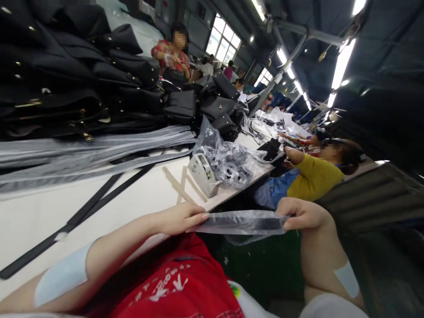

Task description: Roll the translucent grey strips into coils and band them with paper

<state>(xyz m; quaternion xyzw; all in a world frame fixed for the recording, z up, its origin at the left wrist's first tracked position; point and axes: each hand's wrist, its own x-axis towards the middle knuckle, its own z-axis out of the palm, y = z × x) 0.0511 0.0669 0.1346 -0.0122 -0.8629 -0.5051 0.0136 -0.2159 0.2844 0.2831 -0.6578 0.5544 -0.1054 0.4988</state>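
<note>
Both my hands hold a narrow clear plastic sleeve (243,222) with a dark strap inside, stretched level between them above my lap. My left hand (180,217) pinches its left end just off the edge of the white table (39,212). My right hand (303,213) grips the right end, fingers curled over it. A red garment (175,278) lies across my lap below.
Long black straps (99,198) and clear sleeves (99,148) lie on the table. Black handbags (82,75) are stacked at the back left. A tape dispenser (202,173) and crumpled plastic bag (228,161) sit near the table edge. A co-worker in yellow (314,176) sits to the right.
</note>
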